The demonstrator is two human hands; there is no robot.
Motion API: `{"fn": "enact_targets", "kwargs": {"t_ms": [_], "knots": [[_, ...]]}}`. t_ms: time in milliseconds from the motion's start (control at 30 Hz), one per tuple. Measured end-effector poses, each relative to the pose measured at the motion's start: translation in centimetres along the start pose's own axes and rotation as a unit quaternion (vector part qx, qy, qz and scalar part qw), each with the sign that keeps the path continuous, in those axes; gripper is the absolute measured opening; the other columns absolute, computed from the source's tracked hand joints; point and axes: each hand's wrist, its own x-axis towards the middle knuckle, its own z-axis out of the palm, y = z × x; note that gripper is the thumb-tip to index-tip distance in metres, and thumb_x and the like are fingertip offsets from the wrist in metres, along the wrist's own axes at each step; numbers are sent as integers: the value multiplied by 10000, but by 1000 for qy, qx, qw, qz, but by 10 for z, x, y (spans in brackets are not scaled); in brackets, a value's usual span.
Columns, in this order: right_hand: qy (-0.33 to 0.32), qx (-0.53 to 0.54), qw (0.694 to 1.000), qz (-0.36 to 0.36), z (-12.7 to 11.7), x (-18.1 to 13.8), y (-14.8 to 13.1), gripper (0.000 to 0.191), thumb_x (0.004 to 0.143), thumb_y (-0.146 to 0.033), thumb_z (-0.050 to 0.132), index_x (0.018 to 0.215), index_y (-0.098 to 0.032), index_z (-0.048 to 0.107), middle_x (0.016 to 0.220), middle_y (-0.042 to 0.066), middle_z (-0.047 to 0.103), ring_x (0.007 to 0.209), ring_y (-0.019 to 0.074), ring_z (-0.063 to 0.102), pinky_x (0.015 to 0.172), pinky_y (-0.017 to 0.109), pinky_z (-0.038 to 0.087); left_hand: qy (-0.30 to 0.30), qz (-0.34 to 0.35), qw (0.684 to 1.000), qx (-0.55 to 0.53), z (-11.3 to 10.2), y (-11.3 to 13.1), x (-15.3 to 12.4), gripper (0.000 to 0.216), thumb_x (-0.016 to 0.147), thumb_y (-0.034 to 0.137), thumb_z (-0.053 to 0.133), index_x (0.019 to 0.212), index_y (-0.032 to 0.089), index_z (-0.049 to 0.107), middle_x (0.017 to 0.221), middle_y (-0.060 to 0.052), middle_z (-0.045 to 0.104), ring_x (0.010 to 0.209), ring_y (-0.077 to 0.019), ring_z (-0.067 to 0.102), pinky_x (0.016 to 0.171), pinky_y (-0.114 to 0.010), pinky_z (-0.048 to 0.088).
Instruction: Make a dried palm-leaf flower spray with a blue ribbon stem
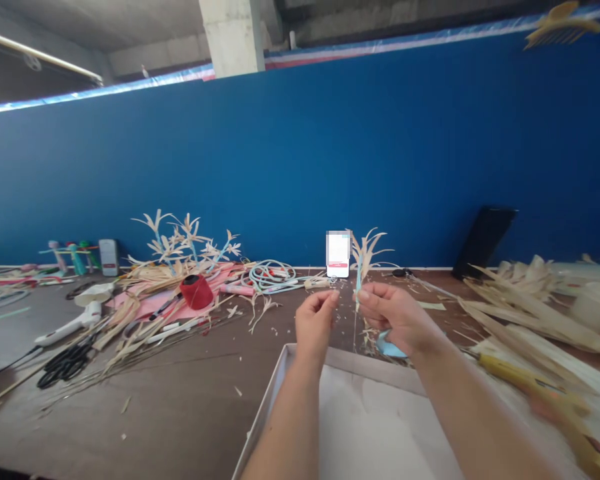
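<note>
My right hand (393,313) pinches a husk flower (364,257) by its stem, near the middle of the view. The flower stands upright, with pale, narrow petals fanning out at the top and light blue wrapping on the stem below. A thin stem end hangs under the fingers. Just left of it, my left hand (316,320) is closed in a pinch, apart from the flower; whatever lies between its fingertips is too small to make out. Beneath my right hand a light blue piece (393,345) lies on the table, partly hidden.
Below my forearms is a white open box (370,407). Husk flowers (190,233), a red thread spool (197,291), black scissors (67,360) and a white glue gun (75,323) lie left. A phone (337,255) stands behind. Dried husks (545,313) and a yellow tool (530,380) are right.
</note>
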Motion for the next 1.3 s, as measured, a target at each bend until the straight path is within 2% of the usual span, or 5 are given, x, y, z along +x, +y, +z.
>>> {"fn": "enact_targets", "kwargs": {"t_ms": [400, 633, 767, 867, 1300], "knots": [[106, 65, 992, 18, -23, 32, 48, 359, 594, -453, 696, 711, -163, 520, 455, -103, 270, 408, 40, 201, 398, 195, 109, 27, -62, 998, -10, 20, -17, 31, 269, 703, 370, 554, 575, 160, 444, 468, 66, 367, 381, -40, 280, 389, -185, 215], [95, 43, 994, 21, -33, 40, 64, 329, 634, -472, 653, 693, -178, 516, 439, -106, 251, 399, 45, 163, 400, 212, 92, 16, -57, 997, 51, 25, -44, 47, 473, 706, 547, 512, 453, 169, 386, 379, 54, 306, 365, -65, 275, 396, -213, 201], [76, 20, 996, 35, -30, 42, 63, 342, 641, -483, 647, 728, -169, 544, 428, -106, 273, 386, 41, 160, 395, 217, 86, -35, -48, 998, -13, 21, -42, 45, 390, 643, 528, 612, 695, 142, 615, 491, 44, 409, 425, -57, 305, 415, -198, 210], [68, -5, 997, 31, -29, 41, 61, 359, 639, -497, 645, 742, -163, 559, 432, -102, 287, 387, 42, 174, 393, 214, 99, -99, -84, 989, -64, 19, -34, 39, 470, 623, 521, 639, 901, 142, 653, 533, 45, 396, 458, -48, 280, 421, -183, 189], [38, -99, 994, 34, -22, 27, 50, 348, 644, -472, 648, 775, -153, 604, 456, -78, 371, 404, 42, 233, 393, 202, 124, -191, -151, 958, -149, 10, -21, 29, 367, 554, 409, 736, 735, 105, 641, 499, 56, 330, 464, -29, 243, 429, -178, 134]]}}
